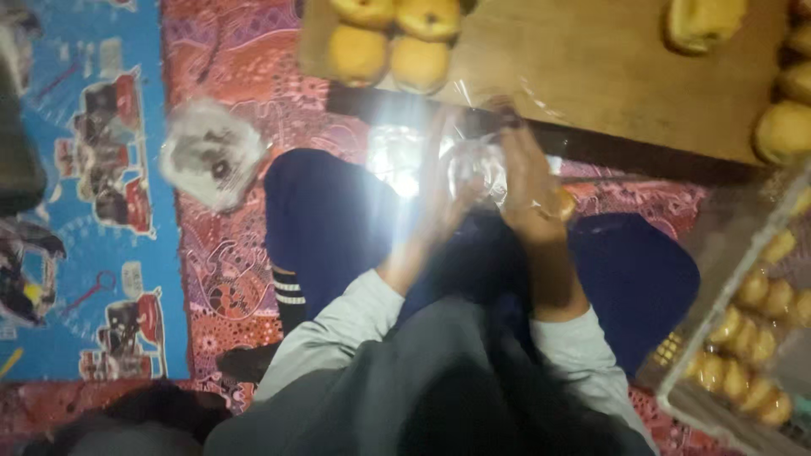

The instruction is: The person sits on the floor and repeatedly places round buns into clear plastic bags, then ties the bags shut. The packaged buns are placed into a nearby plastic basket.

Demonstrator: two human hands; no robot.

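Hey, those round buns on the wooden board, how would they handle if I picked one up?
The buns look puffy, so probably light and easily squashed. Their rounded shape suggests one might roll if nudged on the flat wooden board.

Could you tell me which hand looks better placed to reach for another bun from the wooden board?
Probably the right hand: it lies nearer the board's edge, though it touches the clear plastic bag. The left hand, blurred, grips the bag. The four buns sit up-left of both.

Buns on the tabletop, hands below it

Buns [393, 38] lie on the tabletop [583, 76] at the frame's top; both hands [486, 190] hold a plastic bag [473, 165] just below; a tray [743, 329] of buns sits lower right.
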